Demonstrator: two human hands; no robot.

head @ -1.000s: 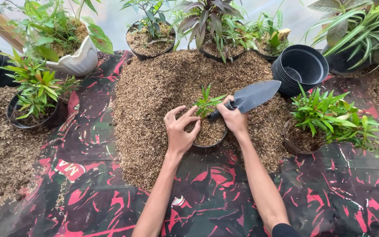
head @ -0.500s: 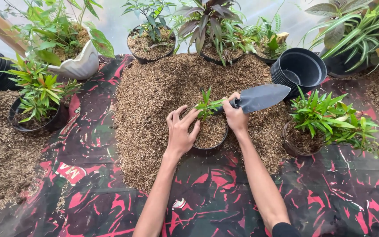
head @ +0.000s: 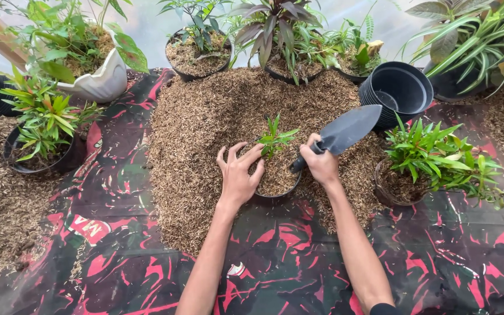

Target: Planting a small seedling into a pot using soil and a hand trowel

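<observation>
A small black pot (head: 275, 197) filled with brown husk mix stands at the front of a big husk heap (head: 223, 116). A small green seedling (head: 276, 137) rises from it. My left hand (head: 239, 176) lies spread on the pot's left rim and the mix, fingers apart. My right hand (head: 321, 164) rests at the pot's right rim, closed around the handle of a dark grey trowel (head: 345, 129) whose blade points up and to the right.
A stack of empty black pots (head: 396, 93) stands right of the heap. Potted green plants sit at the right (head: 433, 157), the left (head: 45, 119) and along the back; a white pot (head: 97, 81) is at back left. A red-black patterned sheet (head: 298, 256) covers the ground.
Both hands stay at the pot. The trowel blade has tipped a little higher and the left fingers have shifted slightly on the mix.
</observation>
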